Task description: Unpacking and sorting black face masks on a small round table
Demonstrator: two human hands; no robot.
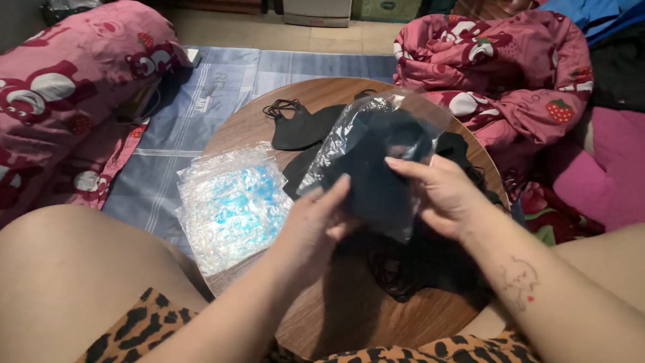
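A clear crinkled plastic bag [376, 144] holding a black fabric mask is gripped by both hands above the round brown wooden tabletop [349, 302]: the left hand [316, 225] at its lower edge, the right hand [440, 195] at its side. A stack of clear plastic bags [228, 202] lies just beside the left hand, and loose black fabric masks [299, 128] are spread behind.

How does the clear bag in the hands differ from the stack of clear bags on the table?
The held bag is lifted, crumpled and filled with black masks; the stack of bags lies flat and shows blue inside. Both hands, left hand and right hand, grip the held bag; the stack is untouched. Both are glossy transparent plastic.
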